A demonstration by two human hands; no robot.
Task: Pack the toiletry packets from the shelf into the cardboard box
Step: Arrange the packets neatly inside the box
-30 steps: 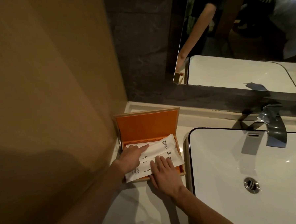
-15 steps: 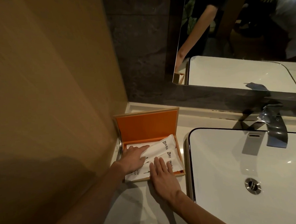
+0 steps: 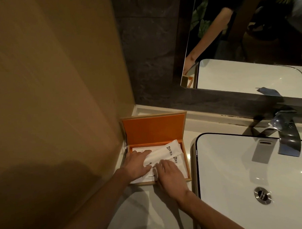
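An orange-lined cardboard box (image 3: 153, 128) stands on the white counter by the wall, its lid tilted up at the back. White toiletry packets (image 3: 169, 151) with dark print lie stacked inside, one slanting over the others. My left hand (image 3: 136, 165) lies flat on the packets' left end, fingers spread. My right hand (image 3: 170, 176) presses flat on the near right part of the packets and covers the box's front edge. Neither hand grips anything.
A white rectangular sink (image 3: 255, 175) with a dark rim and metal drain (image 3: 262, 195) sits right of the box. A chrome faucet (image 3: 286, 133) stands behind it. A tan wall (image 3: 50, 102) closes the left side; a mirror (image 3: 247, 35) hangs above.
My right hand has slid a little further onto the packets. My left hand stays flat on them. The packets lie slightly flatter in the box.
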